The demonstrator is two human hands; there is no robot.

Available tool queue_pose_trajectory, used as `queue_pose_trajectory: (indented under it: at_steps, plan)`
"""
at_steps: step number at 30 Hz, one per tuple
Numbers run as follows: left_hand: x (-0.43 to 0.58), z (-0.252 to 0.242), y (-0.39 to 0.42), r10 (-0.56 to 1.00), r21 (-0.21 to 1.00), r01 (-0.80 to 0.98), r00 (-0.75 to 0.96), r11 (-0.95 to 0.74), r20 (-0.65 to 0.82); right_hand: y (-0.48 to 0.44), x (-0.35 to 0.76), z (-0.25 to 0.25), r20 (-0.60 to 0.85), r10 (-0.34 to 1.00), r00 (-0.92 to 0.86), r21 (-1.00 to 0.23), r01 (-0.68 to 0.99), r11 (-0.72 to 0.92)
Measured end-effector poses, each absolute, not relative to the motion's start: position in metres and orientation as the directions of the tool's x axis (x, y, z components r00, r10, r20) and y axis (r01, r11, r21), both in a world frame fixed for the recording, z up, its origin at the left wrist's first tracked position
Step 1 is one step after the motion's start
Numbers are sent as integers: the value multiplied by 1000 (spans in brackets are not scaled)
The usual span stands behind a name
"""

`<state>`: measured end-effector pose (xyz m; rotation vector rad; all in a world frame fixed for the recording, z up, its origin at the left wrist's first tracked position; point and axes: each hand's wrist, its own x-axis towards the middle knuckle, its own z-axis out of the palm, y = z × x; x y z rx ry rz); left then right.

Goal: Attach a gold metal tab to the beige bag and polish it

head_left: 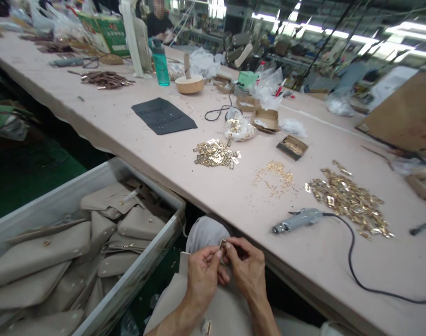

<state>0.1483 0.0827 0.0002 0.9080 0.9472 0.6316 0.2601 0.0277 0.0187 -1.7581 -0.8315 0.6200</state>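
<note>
My left hand (205, 270) and my right hand (246, 266) meet above my lap, fingers pinched together on a small gold metal plate (222, 244). Its exact shape is partly covered by the fingertips. Beneath them a beige bag (230, 310) lies across my lap, with a gold fitting (207, 326) on its surface. On the table nearby are a pile of gold metal plates (215, 153), scattered tiny gold pieces (274, 178) and a larger heap of gold fittings (349, 198). A grey electric screwdriver (299, 220) lies right of my hands.
At the left stands a white bin (180, 210) full of beige bags (48, 247). The screwdriver's cord (353, 261) runs across the table (384, 270). Farther back are a black sheet (162, 115), a teal bottle (160, 65), a round wooden block (189, 85) and small cardboard boxes (265, 120).
</note>
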Motion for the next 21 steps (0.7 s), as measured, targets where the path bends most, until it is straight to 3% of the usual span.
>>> queue_pose_trajectory:
  at_steps: [2, 4, 6, 8, 10, 13, 15, 17, 19, 21]
  plan:
    - [148, 0, 84, 796, 865, -86, 444, 495, -412, 23, 268, 37, 167, 720, 674, -873, 441, -210]
    - [147, 0, 84, 804, 864, -94, 428, 494, -413, 17, 289, 56, 368, 548, 751, -755, 586, -295]
    - [147, -1, 84, 809, 865, -102, 423, 490, -408, 14, 320, 69, 480, 320, 817, -666, 576, -473]
    - [146, -2, 83, 809, 865, -110, 428, 490, -403, 13, 357, 74, 452, 209, 867, -611, 471, -636]
    - [147, -4, 83, 810, 870, -106, 434, 481, -395, 16, 390, 73, 326, 190, 926, -540, 347, -767]
    - [147, -5, 82, 813, 878, -101, 438, 467, -383, 21, 422, 67, 227, 134, 965, -489, 231, -841]
    - [147, -4, 83, 814, 877, -107, 439, 468, -381, 22, 432, 64, 191, 68, 979, -563, 167, -809]
    - [147, -3, 83, 812, 873, -114, 439, 474, -384, 18, 437, 61, 53, 3, 999, -738, 41, -673]
    - [147, -2, 84, 811, 870, -114, 438, 479, -389, 12, 439, 59, -124, -11, 992, -902, -117, -416]
    - [147, -1, 84, 812, 868, -118, 432, 482, -392, 5, 440, 58, -219, 59, 974, -973, -214, -89]
